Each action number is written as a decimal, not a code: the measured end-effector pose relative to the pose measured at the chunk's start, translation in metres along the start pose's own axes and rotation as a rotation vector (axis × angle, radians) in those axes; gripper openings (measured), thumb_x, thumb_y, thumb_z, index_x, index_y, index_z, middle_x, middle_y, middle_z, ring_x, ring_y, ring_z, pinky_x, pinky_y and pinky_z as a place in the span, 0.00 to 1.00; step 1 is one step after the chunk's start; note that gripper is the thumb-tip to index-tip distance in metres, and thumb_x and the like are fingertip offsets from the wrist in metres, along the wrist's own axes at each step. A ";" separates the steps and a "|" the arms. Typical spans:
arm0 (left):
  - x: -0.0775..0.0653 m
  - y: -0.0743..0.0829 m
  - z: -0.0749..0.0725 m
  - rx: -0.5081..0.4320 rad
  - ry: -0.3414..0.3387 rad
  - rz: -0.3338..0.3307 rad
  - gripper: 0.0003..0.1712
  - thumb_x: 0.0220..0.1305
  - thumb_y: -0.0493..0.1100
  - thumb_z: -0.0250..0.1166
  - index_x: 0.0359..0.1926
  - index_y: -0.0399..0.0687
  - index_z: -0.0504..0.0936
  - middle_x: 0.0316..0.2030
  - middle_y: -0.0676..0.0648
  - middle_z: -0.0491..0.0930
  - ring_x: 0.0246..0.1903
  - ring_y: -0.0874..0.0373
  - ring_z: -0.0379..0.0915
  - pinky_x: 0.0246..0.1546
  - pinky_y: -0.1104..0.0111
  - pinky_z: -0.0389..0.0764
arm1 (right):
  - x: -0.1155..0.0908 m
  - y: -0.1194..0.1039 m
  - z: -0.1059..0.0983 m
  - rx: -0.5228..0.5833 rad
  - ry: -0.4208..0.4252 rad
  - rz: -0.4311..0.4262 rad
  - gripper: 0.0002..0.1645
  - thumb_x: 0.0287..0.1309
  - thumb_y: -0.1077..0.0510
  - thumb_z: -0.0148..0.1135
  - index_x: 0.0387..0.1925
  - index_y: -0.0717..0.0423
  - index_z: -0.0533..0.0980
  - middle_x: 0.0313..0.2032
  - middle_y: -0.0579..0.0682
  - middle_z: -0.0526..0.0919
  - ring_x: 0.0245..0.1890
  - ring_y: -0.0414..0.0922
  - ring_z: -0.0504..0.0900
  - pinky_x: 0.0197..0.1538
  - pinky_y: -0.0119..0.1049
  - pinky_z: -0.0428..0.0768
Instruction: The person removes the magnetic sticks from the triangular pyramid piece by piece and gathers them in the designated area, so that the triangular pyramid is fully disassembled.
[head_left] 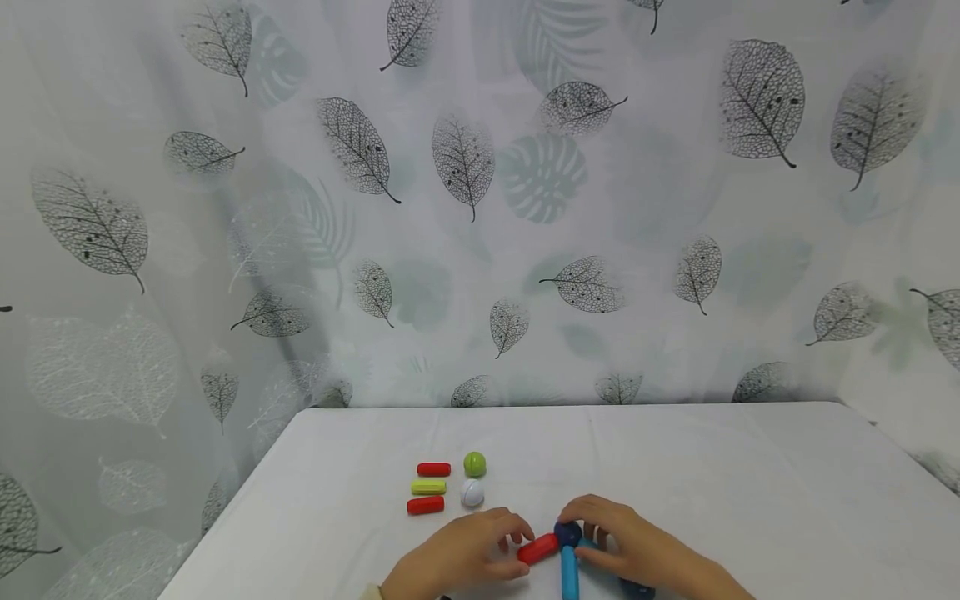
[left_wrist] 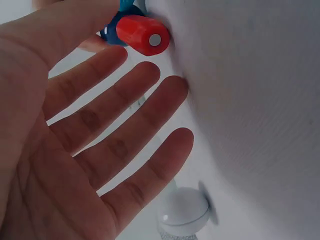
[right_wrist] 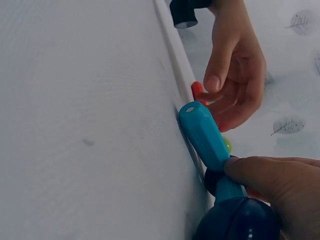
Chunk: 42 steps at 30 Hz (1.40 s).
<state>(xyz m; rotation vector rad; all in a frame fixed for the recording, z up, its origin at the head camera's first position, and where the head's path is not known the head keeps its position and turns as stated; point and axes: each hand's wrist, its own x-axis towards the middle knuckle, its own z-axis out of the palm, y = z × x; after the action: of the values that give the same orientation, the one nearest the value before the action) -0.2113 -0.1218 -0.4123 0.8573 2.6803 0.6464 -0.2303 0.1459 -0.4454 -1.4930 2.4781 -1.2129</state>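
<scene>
A dark blue ball (head_left: 567, 533) joins a red stick (head_left: 538, 549) and a light blue stick (head_left: 570, 573). Another blue stick runs from it under my right hand (head_left: 637, 546) to a second dark blue ball (right_wrist: 239, 220). My right hand pinches the first ball, its thumb beside the blue stick's end. Close by the red stick is my left hand (head_left: 467, 546), holding nothing. Its fingers (left_wrist: 130, 120) are spread and nearly straight in the left wrist view. There the red stick (left_wrist: 145, 35) shows a round silver end just beyond the fingertips.
Farther back on the white table (head_left: 712, 483) lie two red sticks (head_left: 433, 469) with a yellow-green stick (head_left: 428, 487) between them. A green ball (head_left: 475, 464) and a white ball (head_left: 472, 492) sit right of these. A leaf-patterned curtain (head_left: 645, 200) hangs behind.
</scene>
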 end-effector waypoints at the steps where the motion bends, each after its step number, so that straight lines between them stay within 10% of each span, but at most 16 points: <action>1: 0.001 0.000 0.001 -0.013 -0.008 -0.013 0.16 0.60 0.51 0.70 0.49 0.61 0.80 0.35 0.64 0.76 0.32 0.73 0.69 0.36 0.78 0.77 | 0.000 0.000 0.001 0.002 -0.004 -0.002 0.18 0.66 0.57 0.60 0.55 0.59 0.72 0.48 0.52 0.78 0.36 0.33 0.75 0.34 0.27 0.79; 24: 0.006 0.004 0.013 -0.003 -0.029 -0.044 0.18 0.61 0.48 0.69 0.52 0.58 0.79 0.33 0.64 0.73 0.31 0.72 0.68 0.37 0.80 0.76 | 0.005 -0.006 0.010 -0.007 -0.014 -0.086 0.15 0.68 0.59 0.57 0.54 0.55 0.74 0.49 0.51 0.79 0.38 0.32 0.76 0.37 0.27 0.80; 42: 0.008 -0.003 0.010 -0.002 -0.045 0.090 0.18 0.66 0.45 0.65 0.56 0.54 0.80 0.36 0.63 0.75 0.35 0.73 0.68 0.41 0.79 0.75 | 0.005 -0.006 0.013 -0.140 0.001 -0.093 0.14 0.69 0.55 0.55 0.54 0.50 0.78 0.49 0.45 0.80 0.48 0.36 0.80 0.48 0.31 0.81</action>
<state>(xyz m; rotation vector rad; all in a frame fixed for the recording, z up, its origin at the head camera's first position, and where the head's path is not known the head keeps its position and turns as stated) -0.2153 -0.1162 -0.4233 0.9844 2.6134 0.6418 -0.2236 0.1329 -0.4486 -1.6572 2.5699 -1.0718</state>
